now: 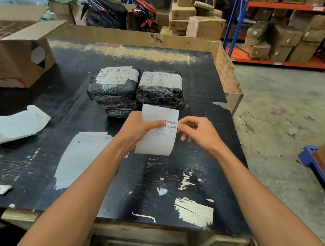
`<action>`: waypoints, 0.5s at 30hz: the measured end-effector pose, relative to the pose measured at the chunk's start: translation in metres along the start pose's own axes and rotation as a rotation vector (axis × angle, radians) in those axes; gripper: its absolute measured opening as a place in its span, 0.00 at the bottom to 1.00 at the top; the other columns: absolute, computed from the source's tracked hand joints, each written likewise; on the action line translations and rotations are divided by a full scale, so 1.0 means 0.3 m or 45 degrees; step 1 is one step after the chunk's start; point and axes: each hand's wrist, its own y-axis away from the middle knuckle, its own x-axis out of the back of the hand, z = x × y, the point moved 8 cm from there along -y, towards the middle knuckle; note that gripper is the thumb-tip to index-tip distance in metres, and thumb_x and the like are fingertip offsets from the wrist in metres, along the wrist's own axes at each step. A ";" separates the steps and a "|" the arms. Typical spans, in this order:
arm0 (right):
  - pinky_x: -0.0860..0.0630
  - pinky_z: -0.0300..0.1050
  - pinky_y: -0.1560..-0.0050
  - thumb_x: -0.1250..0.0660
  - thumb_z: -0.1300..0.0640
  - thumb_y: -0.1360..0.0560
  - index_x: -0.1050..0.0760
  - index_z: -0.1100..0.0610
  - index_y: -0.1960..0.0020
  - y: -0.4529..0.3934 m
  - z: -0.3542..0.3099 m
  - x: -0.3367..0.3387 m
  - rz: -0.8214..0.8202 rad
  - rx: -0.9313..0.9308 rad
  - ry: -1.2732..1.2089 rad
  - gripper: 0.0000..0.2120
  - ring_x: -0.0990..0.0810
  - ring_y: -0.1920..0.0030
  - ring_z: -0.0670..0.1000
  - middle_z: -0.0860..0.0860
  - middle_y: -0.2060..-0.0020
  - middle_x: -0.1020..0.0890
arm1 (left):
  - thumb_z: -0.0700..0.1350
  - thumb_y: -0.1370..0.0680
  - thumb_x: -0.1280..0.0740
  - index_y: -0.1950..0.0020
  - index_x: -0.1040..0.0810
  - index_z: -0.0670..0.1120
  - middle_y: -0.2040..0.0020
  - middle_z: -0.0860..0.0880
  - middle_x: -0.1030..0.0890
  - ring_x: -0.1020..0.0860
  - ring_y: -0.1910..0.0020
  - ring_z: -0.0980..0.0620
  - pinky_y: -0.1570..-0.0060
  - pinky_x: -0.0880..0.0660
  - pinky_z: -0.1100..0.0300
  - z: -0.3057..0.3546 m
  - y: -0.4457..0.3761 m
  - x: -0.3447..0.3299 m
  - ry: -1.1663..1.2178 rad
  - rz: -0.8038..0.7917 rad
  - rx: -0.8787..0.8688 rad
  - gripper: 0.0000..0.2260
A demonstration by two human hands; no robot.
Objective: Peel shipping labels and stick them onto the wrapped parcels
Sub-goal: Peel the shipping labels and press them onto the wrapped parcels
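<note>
While I hold the label sheet point(157, 131) up over the middle of the counter point(168, 187), just in front of the stacked parcels point(137, 89), my left hand point(138, 126) has its grip clamped on the sheet's left side, thumb pressed across the printed face near the barcode, and my right hand point(196, 133) has its fingertips pinched together at the right edge, level with the barcode. I can't tell whether that pinch has caught the label alone or label and backing both. It's thin, light paper with almost no stiffness; the lower half already curls and hangs away from me, so I judge it will flop and fold on itself once the backing is off. The sticky side will cling to anything it brushes, my fingers included, so I'd take it only by an edge or corner and keep it stretched between both hands. The two top parcels, wrapped in crinkled black plastic, each already carry a label on the far end, and more black-wrapped parcels lie under the left one; I can't see if those are labelled. That wrap looks soft and lumpy, so I expect a label would need smoothing down from one edge to avoid wrinkles. A loose white sheet point(79, 158) lies flat on the counter under my left forearm, and crumpled white paper point(14, 123) sits off to the left near the open cardboard box point(7, 60).
</note>
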 end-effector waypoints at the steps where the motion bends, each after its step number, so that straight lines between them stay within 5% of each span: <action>1: 0.23 0.42 0.63 0.31 0.57 0.21 0.15 0.55 0.51 -0.002 -0.003 -0.001 0.003 0.003 0.005 0.05 0.17 0.64 0.48 0.50 0.59 0.12 | 0.41 0.28 0.22 0.47 0.15 0.42 0.53 0.47 0.12 0.14 0.55 0.48 0.56 0.17 0.53 -0.001 -0.003 0.000 0.005 -0.006 -0.003 0.11; 15: 0.27 0.35 0.66 0.31 0.65 0.22 0.16 0.61 0.49 -0.013 -0.025 0.000 -0.097 0.021 -0.314 0.06 0.22 0.65 0.44 0.52 0.60 0.14 | 0.36 0.27 0.24 0.45 0.17 0.38 0.50 0.42 0.13 0.14 0.54 0.47 0.58 0.18 0.54 0.023 0.000 -0.018 0.205 -0.177 0.049 0.12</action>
